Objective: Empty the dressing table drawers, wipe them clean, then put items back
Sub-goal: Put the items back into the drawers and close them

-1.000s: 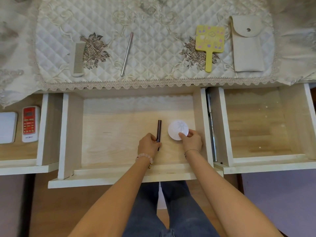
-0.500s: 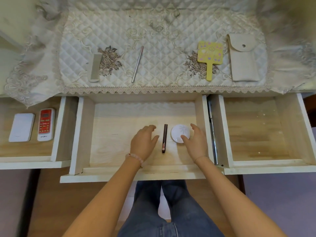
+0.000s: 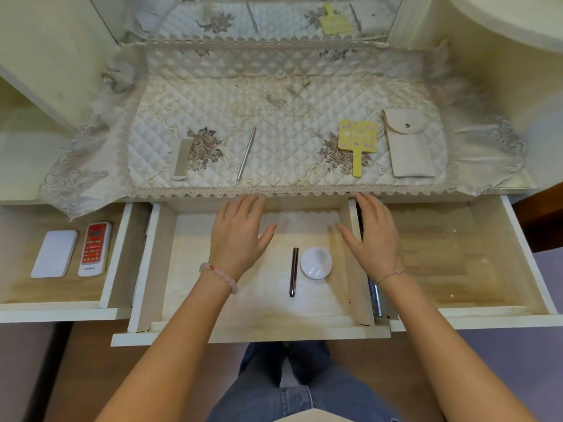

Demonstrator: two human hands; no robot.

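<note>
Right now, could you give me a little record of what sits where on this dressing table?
Middle drawer: dark slim tube, round white compact beside it
Left drawer: white flat case, red remote
Tabletop cloth: comb, silver stick, yellow hand mirror, beige pouch
Left hand: open, holds nothing, over middle drawer
Right hand: open, holds nothing, over that drawer's right wall

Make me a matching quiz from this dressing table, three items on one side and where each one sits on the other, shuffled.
Things:
1. red remote
2. round white case
3. yellow hand mirror

Places:
A. on the quilted cloth on top
B. in the left drawer
C. in the middle drawer

Pairs: 1-B, 2-C, 3-A
</note>
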